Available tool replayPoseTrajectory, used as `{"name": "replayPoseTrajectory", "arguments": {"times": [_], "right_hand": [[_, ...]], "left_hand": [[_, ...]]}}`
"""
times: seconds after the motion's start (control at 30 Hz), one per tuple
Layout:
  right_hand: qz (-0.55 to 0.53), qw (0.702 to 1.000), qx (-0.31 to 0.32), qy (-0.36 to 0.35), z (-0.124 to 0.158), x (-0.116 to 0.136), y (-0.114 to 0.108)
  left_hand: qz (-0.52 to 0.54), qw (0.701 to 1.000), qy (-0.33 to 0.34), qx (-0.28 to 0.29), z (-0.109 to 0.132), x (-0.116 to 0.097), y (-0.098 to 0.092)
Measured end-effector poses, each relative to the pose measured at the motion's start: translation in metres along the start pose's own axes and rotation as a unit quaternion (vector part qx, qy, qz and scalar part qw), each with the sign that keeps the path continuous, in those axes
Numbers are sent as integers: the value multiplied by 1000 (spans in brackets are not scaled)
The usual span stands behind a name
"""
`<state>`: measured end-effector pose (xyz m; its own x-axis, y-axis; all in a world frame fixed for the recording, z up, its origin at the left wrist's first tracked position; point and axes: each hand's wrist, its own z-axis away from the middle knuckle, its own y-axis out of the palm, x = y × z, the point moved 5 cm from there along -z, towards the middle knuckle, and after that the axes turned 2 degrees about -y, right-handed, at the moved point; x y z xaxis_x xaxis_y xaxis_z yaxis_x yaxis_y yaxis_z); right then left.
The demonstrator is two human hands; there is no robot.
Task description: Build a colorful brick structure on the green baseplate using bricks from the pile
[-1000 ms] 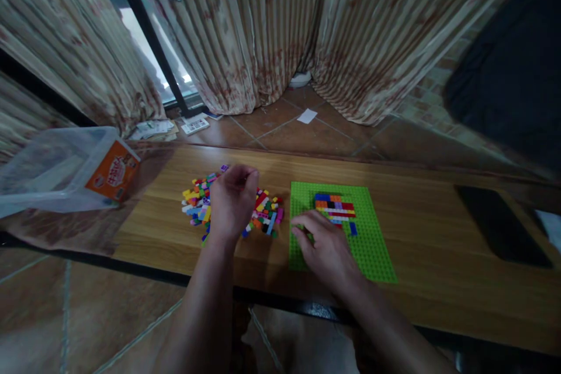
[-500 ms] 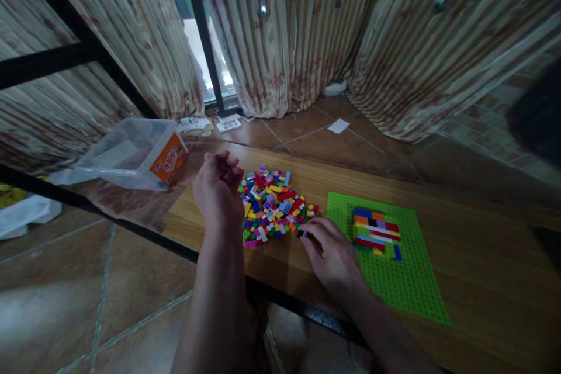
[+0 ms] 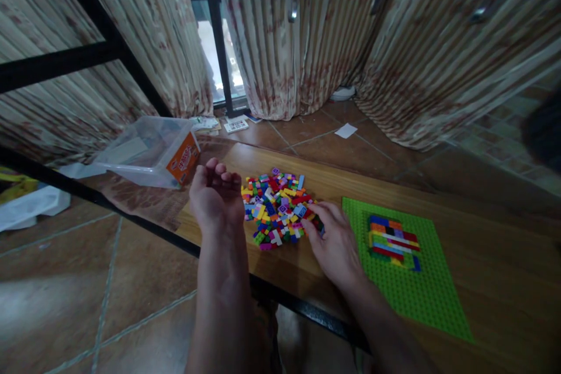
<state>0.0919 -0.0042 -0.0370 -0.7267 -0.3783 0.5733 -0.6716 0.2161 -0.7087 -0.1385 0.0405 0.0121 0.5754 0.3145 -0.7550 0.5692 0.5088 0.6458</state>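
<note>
Flanking the brick pile [image 3: 280,209]: left hand [image 3: 217,201] palm-up, right hand [image 3: 335,239] palm-down.

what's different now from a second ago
The right hand moved left, from the green baseplate to the brick pile's right edge; whether it grips a brick is unclear. The left hand moved left off the pile, palm now up. The view swung left. The joined bricks stayed on the baseplate, the clear box at the left.

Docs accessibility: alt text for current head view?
A person's right hand is at the right edge of a colorful brick pile on a wooden table, the left hand palm up beside the pile. A green baseplate at right bears a brick build; a clear box stands at left.
</note>
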Motion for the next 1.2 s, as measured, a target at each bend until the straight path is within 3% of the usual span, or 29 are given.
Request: {"name": "replayPoseTrajectory", "arguments": {"times": [0.17, 0.23, 0.3, 0.37, 0.4, 0.5, 0.57, 0.6, 0.67, 1.0, 1.2], "right_hand": [[44, 999, 9, 12, -12, 2, 13], [35, 999, 5, 11, -13, 1, 14], [-3, 1000, -8, 7, -12, 1, 9], [-57, 998, -25, 6, -9, 2, 1], [-83, 996, -36, 8, -7, 3, -4], [-137, 988, -64, 15, -1, 7, -19], [-159, 984, -73, 17, 0, 9, -28], [-165, 983, -80, 19, 0, 9, -31], [-175, 980, -91, 22, 0, 7, -38], [-182, 976, -121, 2, 10, -2, -72], [-165, 976, -138, 17, 21, -14, -90]], "left_hand": [[43, 997, -60, -23, 4, -1, 3], [60, 994, -79, -37, 7, -2, 5], [25, 995, -91, -18, 10, 0, 9], [-90, 988, -107, 65, 17, 9, 20], [-168, 971, -115, 126, 22, 17, 26], [-367, 863, -136, 319, 49, 50, 44], [-411, 805, -166, 393, 67, 71, 51], [-412, 791, -185, 412, 74, 78, 54], [-396, 784, -219, 425, 84, 88, 58], [-248, 804, -335, 424, 107, 100, 71], [-173, 808, -404, 391, 132, 118, 81]]}}
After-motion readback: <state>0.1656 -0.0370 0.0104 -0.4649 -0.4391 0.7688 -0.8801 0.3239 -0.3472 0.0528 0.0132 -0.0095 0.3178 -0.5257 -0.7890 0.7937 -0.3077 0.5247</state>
